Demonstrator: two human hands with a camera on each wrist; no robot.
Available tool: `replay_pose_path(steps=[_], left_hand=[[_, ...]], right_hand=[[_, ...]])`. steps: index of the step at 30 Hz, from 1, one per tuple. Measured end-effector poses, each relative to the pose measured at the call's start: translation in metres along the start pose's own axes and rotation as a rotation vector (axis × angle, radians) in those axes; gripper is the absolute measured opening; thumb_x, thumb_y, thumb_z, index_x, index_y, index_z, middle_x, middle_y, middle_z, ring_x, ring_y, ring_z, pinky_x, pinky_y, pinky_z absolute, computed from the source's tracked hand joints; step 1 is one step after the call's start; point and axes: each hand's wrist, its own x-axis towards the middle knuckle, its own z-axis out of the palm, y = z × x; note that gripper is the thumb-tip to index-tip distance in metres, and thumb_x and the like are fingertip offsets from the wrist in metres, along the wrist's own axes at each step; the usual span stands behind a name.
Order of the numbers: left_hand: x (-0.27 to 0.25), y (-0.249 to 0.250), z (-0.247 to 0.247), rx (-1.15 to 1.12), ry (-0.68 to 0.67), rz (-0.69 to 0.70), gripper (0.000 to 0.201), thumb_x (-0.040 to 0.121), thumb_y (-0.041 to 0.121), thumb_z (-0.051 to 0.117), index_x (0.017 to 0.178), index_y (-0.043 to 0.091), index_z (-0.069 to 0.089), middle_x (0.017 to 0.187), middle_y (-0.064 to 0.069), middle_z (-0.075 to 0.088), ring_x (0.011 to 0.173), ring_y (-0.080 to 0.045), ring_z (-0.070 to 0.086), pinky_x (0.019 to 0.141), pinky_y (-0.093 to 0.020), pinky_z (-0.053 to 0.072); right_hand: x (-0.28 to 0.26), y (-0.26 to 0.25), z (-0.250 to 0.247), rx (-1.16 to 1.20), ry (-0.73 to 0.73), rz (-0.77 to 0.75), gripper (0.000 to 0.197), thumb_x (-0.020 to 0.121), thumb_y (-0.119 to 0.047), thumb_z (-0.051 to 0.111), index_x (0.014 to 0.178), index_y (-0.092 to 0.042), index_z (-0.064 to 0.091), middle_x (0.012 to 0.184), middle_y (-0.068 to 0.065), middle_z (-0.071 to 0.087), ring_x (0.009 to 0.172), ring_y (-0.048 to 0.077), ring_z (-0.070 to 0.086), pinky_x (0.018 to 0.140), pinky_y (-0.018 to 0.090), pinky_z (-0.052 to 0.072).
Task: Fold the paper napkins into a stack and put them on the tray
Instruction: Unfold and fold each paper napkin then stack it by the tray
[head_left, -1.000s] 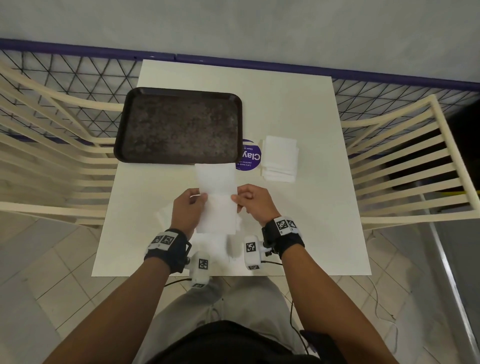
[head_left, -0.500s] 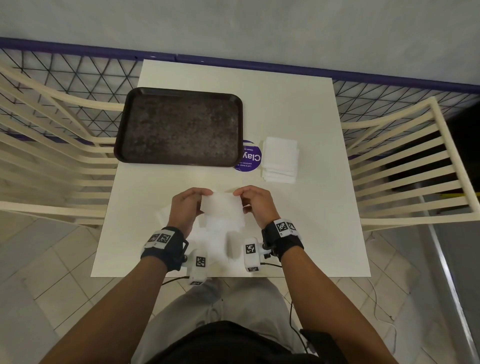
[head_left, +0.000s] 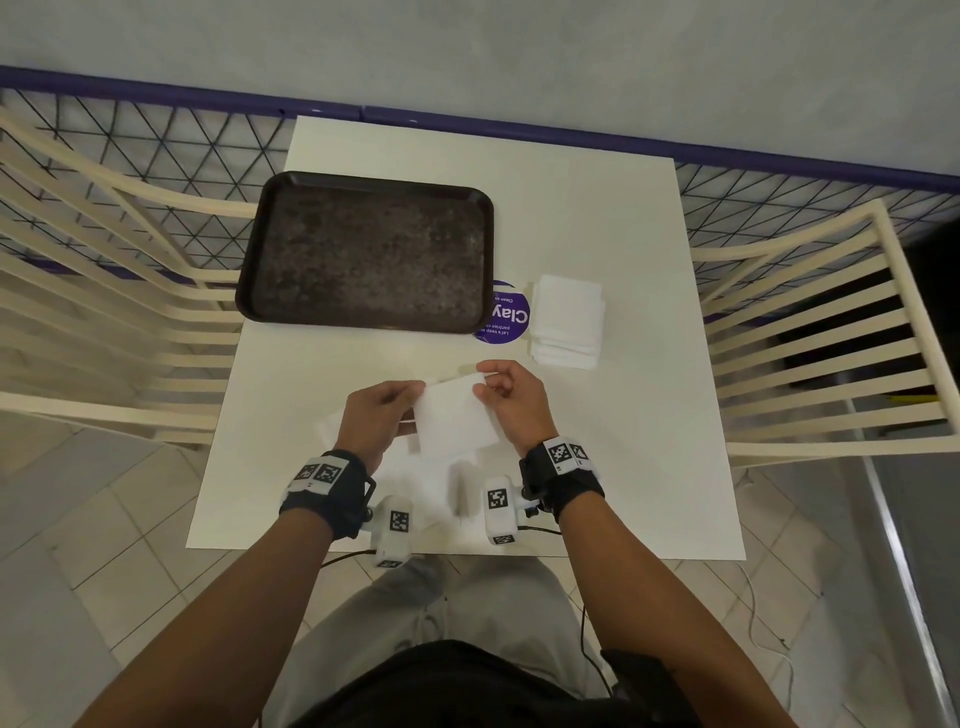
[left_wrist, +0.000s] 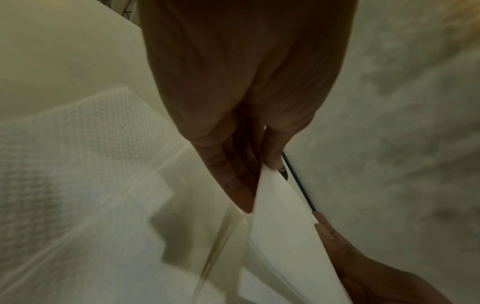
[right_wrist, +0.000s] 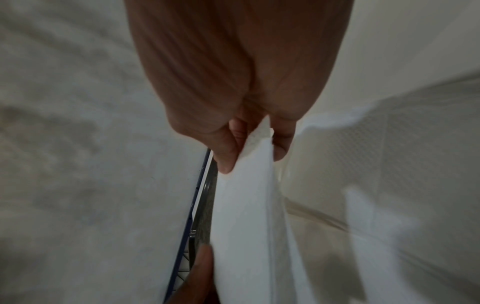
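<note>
A white paper napkin (head_left: 454, 415), folded over on itself, hangs between both hands above the near middle of the white table (head_left: 623, 234). My left hand (head_left: 382, 415) pinches its left edge (left_wrist: 275, 197) between thumb and fingers. My right hand (head_left: 511, 397) pinches its right edge (right_wrist: 249, 185) the same way. Unfolded napkins (head_left: 415, 483) lie spread on the table under the hands. A stack of folded napkins (head_left: 567, 321) sits to the right of the dark brown tray (head_left: 363, 254), which holds nothing.
A round purple sticker (head_left: 506, 317) lies on the table between tray and stack. Cream slatted chairs (head_left: 831, 332) stand on both sides. A black mesh fence with a purple rail (head_left: 779, 156) runs behind the table, before a grey wall.
The napkin's far half, stretched out toward the tray a second ago, has been folded back over the near half. Both hands now hold the shorter folded napkin, slightly tilted.
</note>
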Motion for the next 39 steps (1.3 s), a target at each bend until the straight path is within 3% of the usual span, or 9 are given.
replay_pose_path(steps=[4,7,13,18,23,29,32,35,39], left_hand=[[-0.001,0.001,0.0,-0.008,0.004,0.009,0.008,0.095,0.008,0.073,0.099,0.005,0.079,0.1,-0.013,0.079,0.094,-0.031,0.076,0.082,-0.039,0.064],[0.0,0.001,0.0,-0.046,0.018,0.023,0.006,0.091,0.005,0.077,0.096,0.006,0.079,0.096,-0.011,0.079,0.092,-0.028,0.076,0.085,-0.04,0.064],[0.0,-0.002,-0.001,-0.034,0.012,0.048,0.013,0.089,0.008,0.079,0.102,0.008,0.081,0.101,-0.009,0.08,0.098,-0.027,0.076,0.089,-0.038,0.062],[-0.001,-0.003,-0.001,0.049,-0.006,0.084,0.005,0.092,0.009,0.077,0.095,0.011,0.08,0.094,-0.006,0.079,0.092,-0.024,0.073,0.089,-0.04,0.062],[-0.002,-0.002,0.0,0.086,-0.028,0.1,0.011,0.09,0.004,0.077,0.097,0.013,0.078,0.09,-0.003,0.077,0.088,-0.019,0.07,0.091,-0.042,0.06],[0.0,0.0,-0.005,0.112,-0.01,0.112,0.009,0.095,0.018,0.074,0.099,0.014,0.081,0.099,-0.004,0.08,0.102,-0.031,0.073,0.094,-0.047,0.061],[0.001,-0.002,-0.008,0.187,0.024,0.163,0.008,0.097,0.021,0.072,0.096,0.018,0.079,0.098,0.002,0.079,0.099,-0.026,0.072,0.09,-0.045,0.062],[0.0,-0.003,-0.009,0.293,0.109,0.278,0.009,0.1,0.023,0.067,0.094,0.021,0.073,0.099,0.007,0.075,0.097,-0.014,0.068,0.086,-0.035,0.057],[-0.006,-0.004,0.001,0.446,0.118,0.41,0.009,0.105,0.02,0.057,0.096,0.018,0.06,0.094,0.009,0.068,0.085,-0.003,0.062,0.072,-0.018,0.046]], right_hand=[[0.002,-0.002,0.001,-0.018,0.001,0.008,0.026,0.088,-0.019,0.075,0.112,-0.027,0.07,0.084,-0.001,0.068,0.085,0.017,0.066,0.091,0.037,0.055],[0.001,-0.002,0.001,-0.029,-0.029,0.012,0.036,0.081,-0.029,0.083,0.115,-0.028,0.069,0.076,-0.009,0.057,0.077,0.012,0.058,0.086,0.034,0.053],[0.003,0.002,0.0,-0.064,-0.01,-0.005,0.027,0.081,-0.023,0.083,0.107,-0.026,0.074,0.066,-0.016,0.053,0.074,0.012,0.058,0.087,0.041,0.057],[0.001,-0.016,0.006,-0.247,-0.102,-0.085,0.034,0.085,-0.04,0.078,0.116,-0.028,0.07,0.105,-0.009,0.068,0.098,0.009,0.063,0.083,0.019,0.047],[0.005,-0.022,0.024,-0.462,-0.168,-0.141,0.01,0.085,-0.044,0.076,0.087,-0.034,0.075,0.105,-0.011,0.074,0.101,0.013,0.065,0.098,0.05,0.048],[0.007,-0.027,0.029,-0.457,-0.198,-0.118,0.008,0.088,-0.043,0.071,0.083,-0.037,0.072,0.102,-0.012,0.073,0.099,0.014,0.065,0.099,0.052,0.046],[0.005,-0.03,0.024,-0.45,-0.213,-0.112,0.012,0.092,-0.038,0.07,0.093,-0.029,0.076,0.103,-0.01,0.074,0.1,0.012,0.064,0.098,0.044,0.048],[0.007,-0.029,0.008,-0.359,-0.188,-0.109,0.012,0.093,-0.027,0.071,0.097,-0.017,0.078,0.09,-0.006,0.073,0.084,0.009,0.064,0.082,0.025,0.048],[0.009,-0.024,0.001,-0.263,-0.11,-0.086,0.006,0.092,-0.024,0.072,0.089,-0.021,0.077,0.075,-0.008,0.071,0.065,0.006,0.065,0.069,0.018,0.049]])
